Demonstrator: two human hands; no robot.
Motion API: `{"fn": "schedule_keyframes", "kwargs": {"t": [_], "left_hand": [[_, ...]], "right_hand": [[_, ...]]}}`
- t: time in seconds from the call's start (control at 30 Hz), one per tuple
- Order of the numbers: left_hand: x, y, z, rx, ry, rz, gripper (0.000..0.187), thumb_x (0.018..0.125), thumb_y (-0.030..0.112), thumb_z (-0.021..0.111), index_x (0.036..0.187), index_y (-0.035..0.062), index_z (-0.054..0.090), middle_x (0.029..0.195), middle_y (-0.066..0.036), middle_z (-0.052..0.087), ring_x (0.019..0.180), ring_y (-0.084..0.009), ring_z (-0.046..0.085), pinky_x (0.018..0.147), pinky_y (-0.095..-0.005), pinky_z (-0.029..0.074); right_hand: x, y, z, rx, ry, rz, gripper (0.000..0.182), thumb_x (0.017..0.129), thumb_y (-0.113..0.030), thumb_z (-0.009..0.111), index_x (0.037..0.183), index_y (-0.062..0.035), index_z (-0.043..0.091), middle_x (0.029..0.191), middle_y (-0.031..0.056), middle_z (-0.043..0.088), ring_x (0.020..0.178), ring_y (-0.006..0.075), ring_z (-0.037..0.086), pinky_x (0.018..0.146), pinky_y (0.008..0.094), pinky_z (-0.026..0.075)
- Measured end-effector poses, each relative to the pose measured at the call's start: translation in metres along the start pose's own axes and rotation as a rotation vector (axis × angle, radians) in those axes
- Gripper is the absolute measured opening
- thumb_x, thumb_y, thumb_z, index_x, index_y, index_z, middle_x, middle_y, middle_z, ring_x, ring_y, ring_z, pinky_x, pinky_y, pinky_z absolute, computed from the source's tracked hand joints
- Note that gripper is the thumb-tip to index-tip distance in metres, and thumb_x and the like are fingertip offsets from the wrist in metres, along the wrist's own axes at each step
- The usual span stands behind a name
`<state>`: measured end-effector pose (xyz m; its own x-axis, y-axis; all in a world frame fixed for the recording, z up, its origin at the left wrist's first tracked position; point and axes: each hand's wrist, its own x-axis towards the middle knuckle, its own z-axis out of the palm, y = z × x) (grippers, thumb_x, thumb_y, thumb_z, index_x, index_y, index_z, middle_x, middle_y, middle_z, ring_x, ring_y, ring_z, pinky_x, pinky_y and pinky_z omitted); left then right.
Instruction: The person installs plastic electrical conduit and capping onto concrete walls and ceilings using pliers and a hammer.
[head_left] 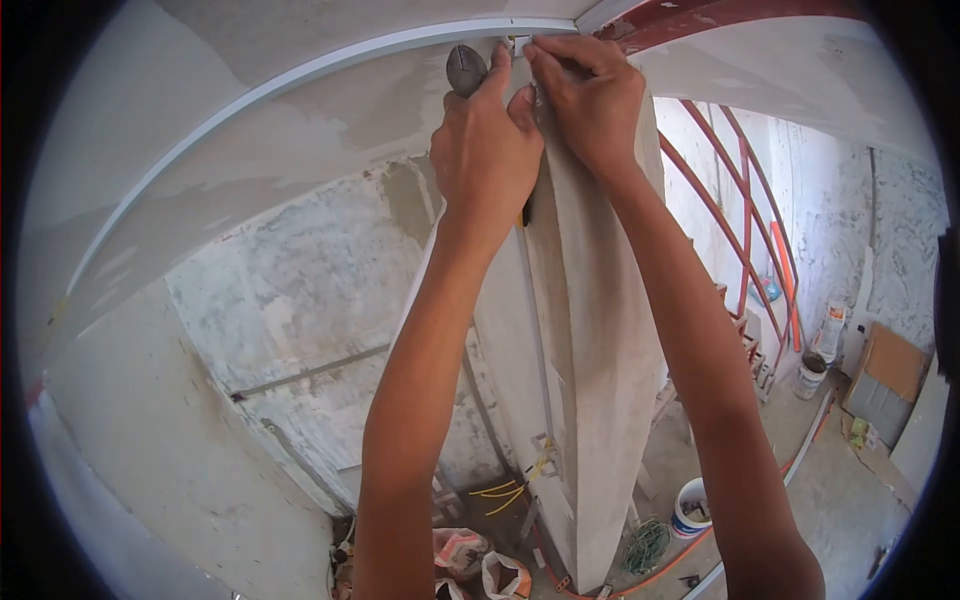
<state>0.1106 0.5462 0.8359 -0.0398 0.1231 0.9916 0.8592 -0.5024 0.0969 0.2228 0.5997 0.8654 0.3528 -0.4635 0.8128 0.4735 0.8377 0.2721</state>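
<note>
White trim strip [290, 75] runs along the upper wall and passes the top of the pale plastered pillar [610, 400]. Just under that strip, at the pillar's top, sits a small white piece [522, 46]. The right hand [595, 100], at the pillar's upper right, pinches this piece between thumb and forefinger, its other fingers folded in. At the pillar's upper left, the left hand [487, 150] is curled around a dark grey rounded handle [466, 72], which juts out past the knuckles; its forefinger and thumb point up towards the white piece. Whether that forefinger touches the piece is hard to tell.

Red metal bars [745, 200] stand to the right of the pillar. Near its foot on the right are a coil of green wire [648, 547] and a white bucket [692, 508] with things inside; yellow wires [505, 492] and open sacks [505, 577] lie to the left of its foot. Well to the pillar's right, a brown cardboard sheet [893, 362] leans upright.
</note>
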Motion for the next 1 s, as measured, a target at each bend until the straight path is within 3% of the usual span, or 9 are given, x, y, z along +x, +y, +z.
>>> {"fn": "schedule_keyframes", "kwargs": {"t": [0.13, 0.23, 0.33, 0.73, 1.0], "left_hand": [[-0.001, 0.001, 0.003, 0.034, 0.049, 0.043, 0.047, 0.093, 0.028, 0.06, 0.137, 0.0139, 0.055, 0.095, -0.019, 0.067, 0.09, -0.034, 0.065, 0.08, -0.0434, 0.05], [-0.001, 0.001, 0.002, 0.01, 0.003, 0.034, 0.049, 0.093, 0.028, 0.058, 0.142, 0.0218, 0.05, 0.1, -0.024, 0.063, 0.09, -0.0408, 0.067, 0.078, -0.0473, 0.052], [0.001, 0.001, 0.001, 0.005, -0.024, 0.029, 0.05, 0.093, 0.025, 0.058, 0.142, 0.0214, 0.05, 0.101, -0.024, 0.063, 0.091, -0.0407, 0.066, 0.079, -0.0473, 0.052], [0.004, -0.009, -0.003, -0.088, -0.075, 0.062, 0.057, 0.086, 0.006, 0.057, 0.142, 0.0179, 0.051, 0.097, -0.019, 0.068, 0.092, -0.0355, 0.066, 0.081, -0.0436, 0.051], [0.008, -0.015, -0.004, -0.179, -0.133, 0.071, 0.056, 0.087, 0.007, 0.059, 0.141, 0.0171, 0.051, 0.091, -0.018, 0.066, 0.08, -0.0307, 0.066, 0.078, -0.0383, 0.05]], "right_hand": [[-0.002, 0.0, -0.001, 0.024, -0.008, 0.034, 0.013, 0.074, -0.012, 0.077, 0.085, -0.0076, 0.078, 0.081, 0.0047, 0.072, 0.075, 0.0224, 0.063, 0.071, 0.0342, 0.05], [-0.002, -0.002, 0.0, -0.146, 0.003, -0.086, 0.012, 0.074, -0.013, 0.077, 0.085, -0.0082, 0.077, 0.082, 0.0036, 0.07, 0.077, 0.0231, 0.061, 0.069, 0.035, 0.05], [-0.005, -0.004, 0.001, -0.201, -0.008, -0.104, 0.017, 0.075, -0.013, 0.077, 0.091, -0.0075, 0.077, 0.087, 0.0052, 0.07, 0.081, 0.0237, 0.064, 0.073, 0.0352, 0.051], [-0.007, -0.016, 0.004, -0.256, 0.036, -0.064, 0.021, 0.072, -0.018, 0.079, 0.089, -0.0053, 0.078, 0.089, 0.0074, 0.071, 0.079, 0.0242, 0.067, 0.072, 0.0346, 0.054], [-0.01, -0.009, 0.007, -0.223, 0.017, -0.134, 0.018, 0.074, -0.016, 0.078, 0.09, -0.0065, 0.077, 0.091, 0.0064, 0.072, 0.079, 0.0241, 0.068, 0.071, 0.0339, 0.055]]}}
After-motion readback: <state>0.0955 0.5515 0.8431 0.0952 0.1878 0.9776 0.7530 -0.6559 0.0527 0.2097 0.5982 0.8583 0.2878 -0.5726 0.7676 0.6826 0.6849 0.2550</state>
